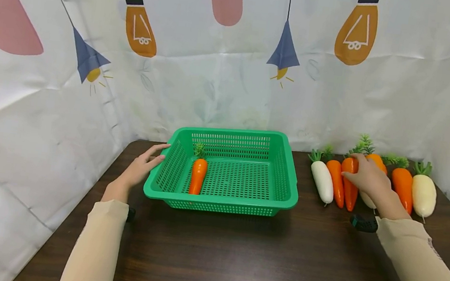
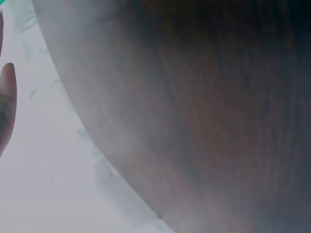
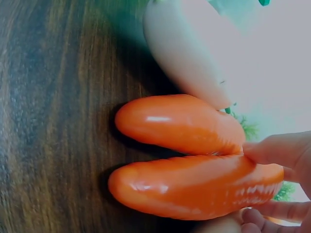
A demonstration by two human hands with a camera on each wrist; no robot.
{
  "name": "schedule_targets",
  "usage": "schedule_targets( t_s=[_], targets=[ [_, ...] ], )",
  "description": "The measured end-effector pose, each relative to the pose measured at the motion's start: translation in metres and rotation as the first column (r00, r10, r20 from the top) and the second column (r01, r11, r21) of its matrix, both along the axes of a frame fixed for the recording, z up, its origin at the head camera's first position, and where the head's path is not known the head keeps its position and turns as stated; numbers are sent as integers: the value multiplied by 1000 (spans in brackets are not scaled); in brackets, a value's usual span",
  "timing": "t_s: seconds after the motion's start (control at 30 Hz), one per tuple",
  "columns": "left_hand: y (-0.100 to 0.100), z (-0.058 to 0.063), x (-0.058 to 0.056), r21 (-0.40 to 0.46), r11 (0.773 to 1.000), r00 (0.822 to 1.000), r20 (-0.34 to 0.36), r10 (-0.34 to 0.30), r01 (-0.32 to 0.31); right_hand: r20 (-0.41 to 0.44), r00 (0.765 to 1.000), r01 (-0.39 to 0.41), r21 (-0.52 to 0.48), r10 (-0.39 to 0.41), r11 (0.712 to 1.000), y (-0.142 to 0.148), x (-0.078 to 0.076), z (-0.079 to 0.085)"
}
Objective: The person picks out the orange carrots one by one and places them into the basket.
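Observation:
At the left rim of a green plastic basket (image 1: 217,202), my left hand (image 1: 137,170) rests with fingers extended. One orange carrot (image 1: 198,174) with a leafy top lies inside the basket near its left side. My right hand (image 1: 373,181) grips another carrot (image 3: 194,188) by its thick top end, thumb on one side and fingers on the other. Beside it lie a second carrot (image 3: 180,122) and a white radish (image 3: 187,46). The left wrist view catches only fingertips (image 2: 7,92) at its edge.
Right of my right hand lie a carrot (image 1: 402,186) and a plump white radish (image 1: 424,195). Another carrot (image 1: 377,162) and a pale radish (image 1: 367,200) are partly hidden by that hand. A patterned curtain (image 1: 232,85) hangs behind the dark wooden table (image 1: 227,258).

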State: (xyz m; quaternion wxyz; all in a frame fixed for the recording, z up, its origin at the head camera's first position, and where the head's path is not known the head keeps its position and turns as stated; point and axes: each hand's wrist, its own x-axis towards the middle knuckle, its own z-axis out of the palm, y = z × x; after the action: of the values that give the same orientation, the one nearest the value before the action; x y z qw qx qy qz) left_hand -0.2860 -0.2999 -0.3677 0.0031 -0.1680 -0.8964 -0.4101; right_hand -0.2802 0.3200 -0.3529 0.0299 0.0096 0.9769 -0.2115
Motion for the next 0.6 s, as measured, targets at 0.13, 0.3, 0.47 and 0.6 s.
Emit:
schedule_targets(
  t_s=[0.13,0.3,0.47,0.6],
  targets=[
    [0,0,-1,-5,1000,1000,-2,1,-1,-32,999,17,-13,-17,1000,0,1,-2],
    [0,1,-2,-12,1000,1000,3,6,-5,-89,995,40,-28,-43,999,-2,1,-5],
    [-1,-1,-2,-10,1000,1000,2,6,-6,-135,990,44,-37,-49,998,-4,2,-7],
    [-1,-2,-3,-11,1000,1000,0,8,-8,-184,981,41,-85,-56,995,-6,4,-7]
  ],
)
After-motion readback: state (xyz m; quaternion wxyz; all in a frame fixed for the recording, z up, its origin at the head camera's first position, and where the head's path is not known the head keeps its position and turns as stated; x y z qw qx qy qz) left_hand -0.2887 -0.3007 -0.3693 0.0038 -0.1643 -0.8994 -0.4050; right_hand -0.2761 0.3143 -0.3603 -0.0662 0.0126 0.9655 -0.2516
